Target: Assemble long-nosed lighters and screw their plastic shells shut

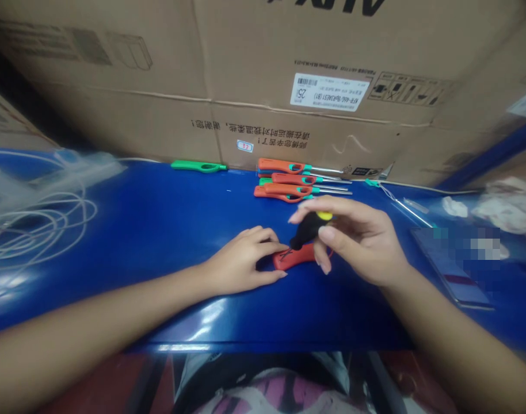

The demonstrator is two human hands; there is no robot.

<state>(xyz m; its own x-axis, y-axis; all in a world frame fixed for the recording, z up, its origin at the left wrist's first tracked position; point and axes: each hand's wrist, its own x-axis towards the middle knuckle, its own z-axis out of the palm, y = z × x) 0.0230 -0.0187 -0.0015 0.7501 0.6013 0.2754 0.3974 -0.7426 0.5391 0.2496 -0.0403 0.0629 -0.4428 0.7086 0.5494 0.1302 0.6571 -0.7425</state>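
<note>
A red gas lighter body [304, 257] lies flat on the blue table in front of me. My left hand [250, 259] pinches its left end between thumb and fingers. Above it, my right hand [358, 238] grips a short screwdriver [308, 229] with a black and yellow handle. The screwdriver's shaft points down at the left end of the red body, where dark lines show; whether the tip touches a screw I cannot tell. My right hand covers the body's right end.
Several orange and red long-nosed lighters [284, 185] are piled behind my hands. A green lighter body [198, 166] lies against the cardboard box [246, 86]. Coiled white cable [51, 230] is at left; a phone [455, 270] and a metal lighter tube [412, 211] are at right.
</note>
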